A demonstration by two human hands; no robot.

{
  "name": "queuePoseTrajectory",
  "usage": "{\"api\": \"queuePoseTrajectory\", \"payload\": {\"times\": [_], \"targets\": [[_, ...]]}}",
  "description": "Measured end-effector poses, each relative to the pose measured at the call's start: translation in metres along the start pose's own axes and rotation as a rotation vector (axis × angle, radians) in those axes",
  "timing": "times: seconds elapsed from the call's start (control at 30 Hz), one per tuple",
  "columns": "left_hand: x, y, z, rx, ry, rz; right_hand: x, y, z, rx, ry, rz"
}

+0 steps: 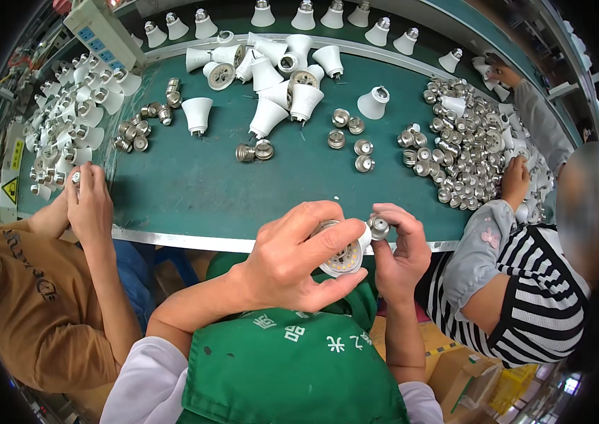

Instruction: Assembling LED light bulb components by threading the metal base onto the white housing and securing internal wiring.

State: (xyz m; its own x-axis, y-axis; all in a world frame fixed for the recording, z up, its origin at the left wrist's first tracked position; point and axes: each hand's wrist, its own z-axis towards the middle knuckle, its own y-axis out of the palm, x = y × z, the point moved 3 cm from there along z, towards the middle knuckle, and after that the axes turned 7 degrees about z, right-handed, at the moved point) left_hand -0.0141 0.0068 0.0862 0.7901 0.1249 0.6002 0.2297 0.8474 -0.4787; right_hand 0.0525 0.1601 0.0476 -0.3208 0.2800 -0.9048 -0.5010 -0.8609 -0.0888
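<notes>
Left hand (303, 256) grips a white bulb body (342, 263), LED face (347, 260) showing, by the tabletop's (193, 191) near edge; right hand (402, 256) pinches a metal cap (378, 227) just beside it, contact unclear. I'd hold the body steady, line the cap up square before pressing, and keep pressure off the LED face.

Lighting the counter (193, 187) brightly, glinting off metal bulb caps (465, 133), warping and blackening outward, blurring a co-worker's head (589, 205).

green apron (257, 385): white characters (294, 333) | white post (16, 131): yellow label (15, 153), warning triangle (10, 189) (black-edged) | brown shirt (52, 339): dark lettering (30, 263)
</notes>
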Motion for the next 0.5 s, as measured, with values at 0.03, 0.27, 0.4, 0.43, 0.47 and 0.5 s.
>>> {"api": "queuePoseTrajectory", "payload": {"times": [0.03, 0.27, 0.4, 0.43, 0.47, 0.5], "targets": [[0.000, 0.000, 0.000, 0.014, -0.014, -0.016, -0.005, 0.002, 0.004, -0.078, -0.066, -0.092], [-0.058, 0.030, -0.028, -0.103, -0.765, -0.892, -0.021, 0.011, 0.008, -0.304, -0.046, -0.069], [-0.058, 0.033, -0.030, -0.094, -0.786, -0.950, -0.019, 0.008, 0.003, -0.273, 0.045, -0.027], [-0.058, 0.033, -0.030, -0.090, -0.765, -0.927, -0.020, 0.009, 0.003, -0.275, 0.032, -0.020], [-0.057, 0.032, -0.030, -0.088, -0.746, -0.903, -0.020, 0.010, 0.003, -0.277, 0.037, -0.017], [-0.056, 0.031, -0.029, -0.089, -0.742, -0.907, -0.022, 0.010, 0.004, -0.282, 0.012, -0.049]]}}
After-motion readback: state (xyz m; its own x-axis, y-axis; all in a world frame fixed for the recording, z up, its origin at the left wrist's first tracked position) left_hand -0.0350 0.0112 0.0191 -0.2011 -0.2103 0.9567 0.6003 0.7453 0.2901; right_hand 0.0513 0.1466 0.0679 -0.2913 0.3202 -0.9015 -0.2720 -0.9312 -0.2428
